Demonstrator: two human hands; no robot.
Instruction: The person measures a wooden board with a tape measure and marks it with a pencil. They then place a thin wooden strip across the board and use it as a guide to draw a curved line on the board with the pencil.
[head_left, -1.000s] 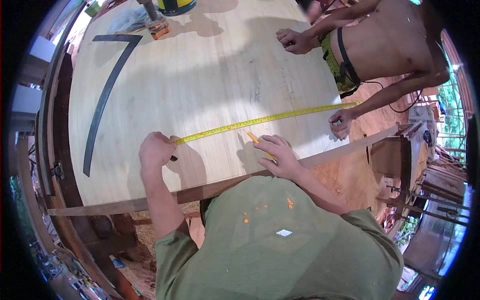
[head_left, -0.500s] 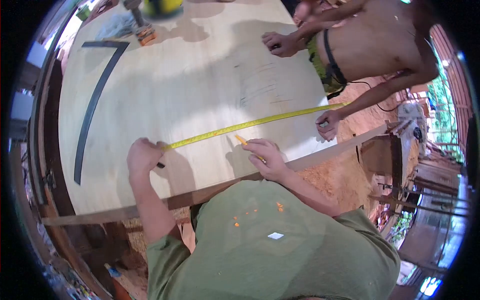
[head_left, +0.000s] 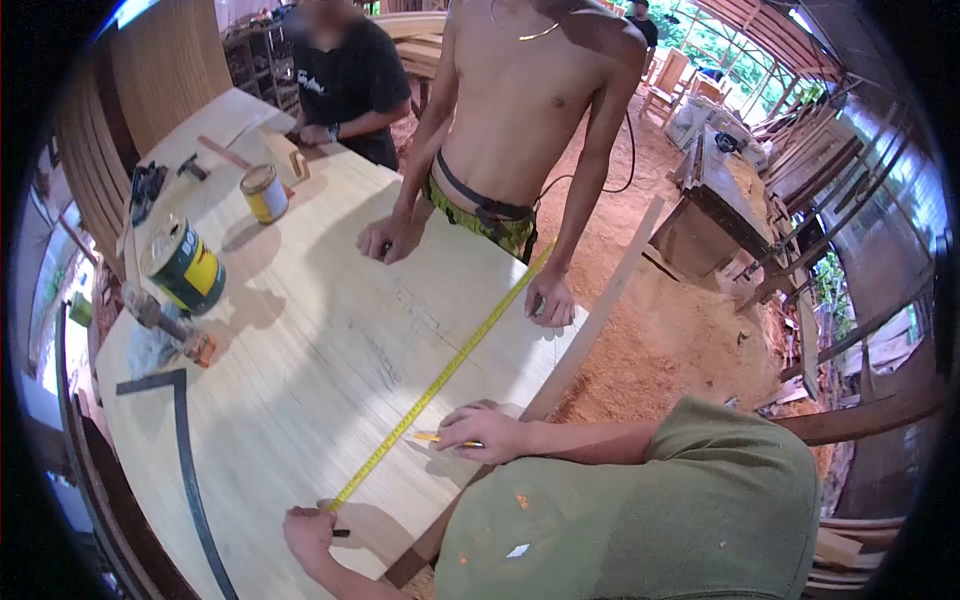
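Observation:
A yellow tape measure [head_left: 440, 380] is stretched across a pale wooden board [head_left: 290, 350], reaching its far edge beside a co-worker's hand. My left hand [head_left: 310, 530] is closed on the near end of the tape, against the board. A small black piece [head_left: 342, 533] sticks out by its fingers. My right hand [head_left: 487, 432] rests near the board's front edge, its fingers closed around a yellow pencil [head_left: 428, 436]. The pencil's tip points left, just short of the tape. Pencil lines mark the wood beyond the tape.
A black framing square [head_left: 190, 470] lies at left. Behind it are a tool with an orange end [head_left: 200, 348], a dark green can [head_left: 187, 268] and a smaller can [head_left: 264, 194]. A shirtless co-worker [head_left: 530, 100] leans both hands on the board; another person [head_left: 350, 80] stands behind.
My view has lifted and turned, bringing the cans and the people's upper bodies into sight. Both my hands keep their hold on the tape and the pencil.

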